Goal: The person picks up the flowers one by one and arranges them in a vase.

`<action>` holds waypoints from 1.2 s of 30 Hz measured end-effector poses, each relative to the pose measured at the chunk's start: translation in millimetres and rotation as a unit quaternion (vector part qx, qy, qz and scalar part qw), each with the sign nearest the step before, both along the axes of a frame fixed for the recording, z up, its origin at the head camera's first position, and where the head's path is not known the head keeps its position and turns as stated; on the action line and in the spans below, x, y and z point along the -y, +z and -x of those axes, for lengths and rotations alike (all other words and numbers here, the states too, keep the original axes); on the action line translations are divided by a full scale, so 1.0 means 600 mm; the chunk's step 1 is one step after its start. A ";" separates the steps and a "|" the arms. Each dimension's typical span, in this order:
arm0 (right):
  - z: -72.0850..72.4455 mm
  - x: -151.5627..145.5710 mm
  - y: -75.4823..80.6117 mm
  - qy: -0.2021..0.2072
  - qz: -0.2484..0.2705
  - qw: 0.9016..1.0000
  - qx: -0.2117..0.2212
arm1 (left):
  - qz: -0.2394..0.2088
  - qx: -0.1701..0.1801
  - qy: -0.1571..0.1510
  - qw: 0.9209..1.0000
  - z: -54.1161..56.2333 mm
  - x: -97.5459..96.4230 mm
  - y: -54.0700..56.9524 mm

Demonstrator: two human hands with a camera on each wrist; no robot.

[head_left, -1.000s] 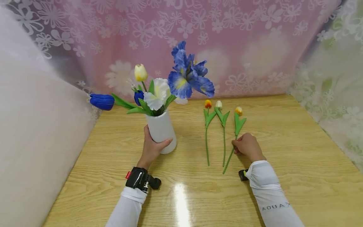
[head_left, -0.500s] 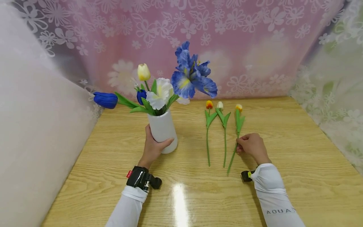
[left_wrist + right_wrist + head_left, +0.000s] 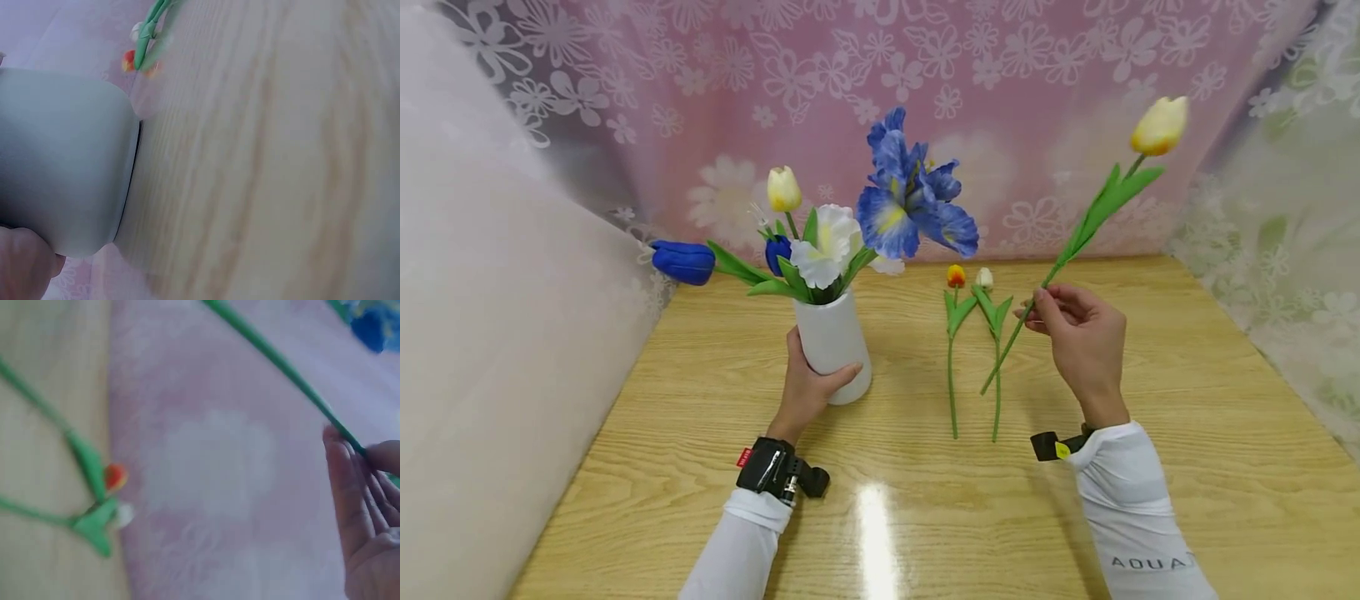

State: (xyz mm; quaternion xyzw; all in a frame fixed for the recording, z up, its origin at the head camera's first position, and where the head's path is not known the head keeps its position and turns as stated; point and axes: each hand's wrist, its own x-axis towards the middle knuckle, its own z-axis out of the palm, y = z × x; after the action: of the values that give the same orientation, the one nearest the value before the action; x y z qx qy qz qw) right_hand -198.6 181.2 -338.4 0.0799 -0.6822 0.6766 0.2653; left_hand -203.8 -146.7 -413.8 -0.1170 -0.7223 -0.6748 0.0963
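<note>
My left hand [image 3: 807,390] grips the lower part of a white vase [image 3: 829,333], thumb across its front; the vase leans a little to the left. Out of it rise a large blue iris [image 3: 906,196], a white ruffled flower [image 3: 826,250], a pale yellow tulip [image 3: 784,190] and blue tulips [image 3: 683,262]. Between thumb and fingers, my right hand [image 3: 1084,337] pinches the green stem of a cream-and-orange tulip [image 3: 1160,127], raised above the table and tilted to the right. The right wrist view shows this stem [image 3: 287,372] between thumb and fingertips.
Two tulips lie on the wooden table [image 3: 925,508] between the hands: an orange-red one [image 3: 956,277] and a white one [image 3: 985,279]. A pink floral curtain [image 3: 1037,100] hangs behind the table, with pale cloth [image 3: 497,333] along the left side.
My right hand has lifted the cream-and-orange tulip off the table, raising it up and tilting its bloom to the right. The left hand stays on the vase.
</note>
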 end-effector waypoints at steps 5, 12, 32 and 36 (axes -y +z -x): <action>-0.003 0.041 0.046 0.026 0.041 0.992 -0.113 | 0.001 0.002 0.001 1.000 0.000 -0.001 0.001; -0.015 0.087 0.094 -0.002 0.000 0.984 -0.176 | 0.004 0.001 0.001 1.000 0.001 -0.001 0.001; -0.020 0.200 0.157 0.079 -0.019 0.957 -0.280 | 0.012 -0.005 0.002 1.000 0.001 0.002 0.000; -0.016 0.218 0.162 0.090 -0.053 0.956 -0.274 | 0.013 -0.005 0.002 1.000 0.001 0.002 0.000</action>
State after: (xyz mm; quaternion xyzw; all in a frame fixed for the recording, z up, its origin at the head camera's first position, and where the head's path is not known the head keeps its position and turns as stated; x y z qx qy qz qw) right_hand -188.9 50.6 -241.1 0.3374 -0.6083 0.6124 0.3757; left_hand -204.6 -147.6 -413.9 -0.1200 -0.7310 -0.6643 0.0998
